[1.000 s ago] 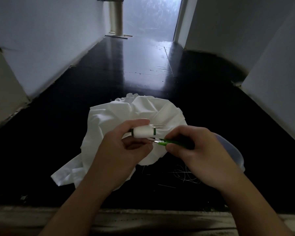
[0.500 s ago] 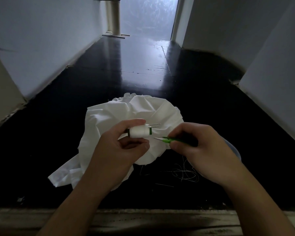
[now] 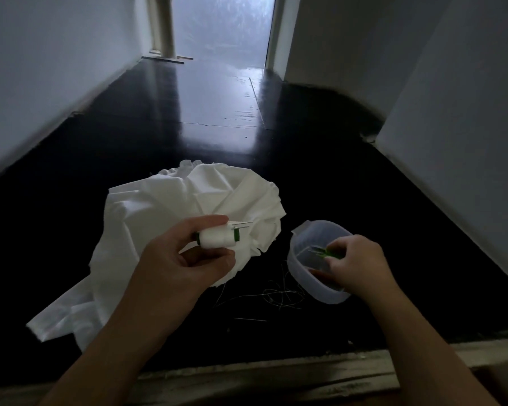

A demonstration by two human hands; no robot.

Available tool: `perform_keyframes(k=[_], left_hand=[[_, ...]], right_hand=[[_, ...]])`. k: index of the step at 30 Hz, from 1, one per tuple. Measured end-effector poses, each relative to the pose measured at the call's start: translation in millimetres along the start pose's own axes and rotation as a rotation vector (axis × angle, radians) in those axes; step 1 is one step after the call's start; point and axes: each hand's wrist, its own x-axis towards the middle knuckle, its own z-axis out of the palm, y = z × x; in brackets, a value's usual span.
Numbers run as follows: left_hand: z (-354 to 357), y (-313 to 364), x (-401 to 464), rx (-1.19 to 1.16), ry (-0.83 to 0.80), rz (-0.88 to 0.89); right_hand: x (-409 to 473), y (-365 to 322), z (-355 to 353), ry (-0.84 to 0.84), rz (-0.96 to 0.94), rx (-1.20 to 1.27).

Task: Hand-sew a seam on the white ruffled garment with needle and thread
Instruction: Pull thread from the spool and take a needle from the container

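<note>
Pinching a white thread spool with needles stuck in its end, the left hand hovers over the white ruffled garment at six o'clock. At three o'clock the right hand, its grip curled round green thread snips, lowers them into a translucent plastic container, probably stowing them.

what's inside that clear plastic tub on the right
In the clear plastic tub, the right hand holds green-handled thread snips. Something small and reddish lies near the bottom, too dim to identify. The hand hides the rest.
</note>
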Motion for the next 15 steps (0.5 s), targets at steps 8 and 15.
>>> perform_keyframes(k=[8, 15], left_hand=[[26, -10, 4, 0.004, -0.069, -0.042], [50, -15, 5, 0.067, -0.185, 0.015]], right_hand=[[5, -11, -6, -0.005, -0.042, 0.208], [-37, -60, -26, -0.339, -0.275, 0.818]])
